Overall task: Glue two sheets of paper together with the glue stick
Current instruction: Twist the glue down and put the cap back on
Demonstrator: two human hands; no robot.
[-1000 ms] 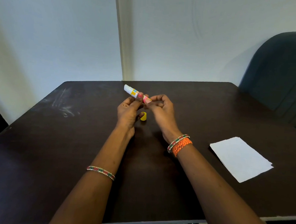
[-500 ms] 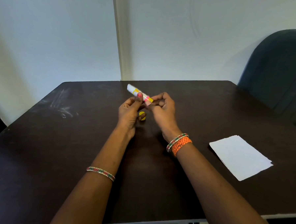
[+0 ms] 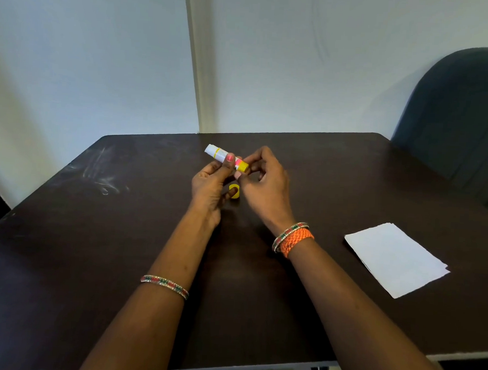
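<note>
A white glue stick [image 3: 221, 154] with yellow and pink bands is held above the middle of the dark table [image 3: 65, 232], its white end pointing up and to the left. My left hand [image 3: 210, 184] pinches its barrel between thumb and fingers. My right hand [image 3: 265, 180] has its fingertips on the yellow base end. The stick's yellow cap [image 3: 234, 191] lies on the table just below the two hands. White paper sheets [image 3: 394, 259] lie stacked at the right, apart from both hands.
A dark blue chair back [image 3: 461, 117] stands behind the table's far right corner. A pale wall runs behind the far edge. White scuff marks [image 3: 102, 174] streak the table's left part. The near edge runs just under my forearms.
The glue stick has turned in my fingers and its yellow base now shows at my right fingertips. The cap and the paper have stayed where they were.
</note>
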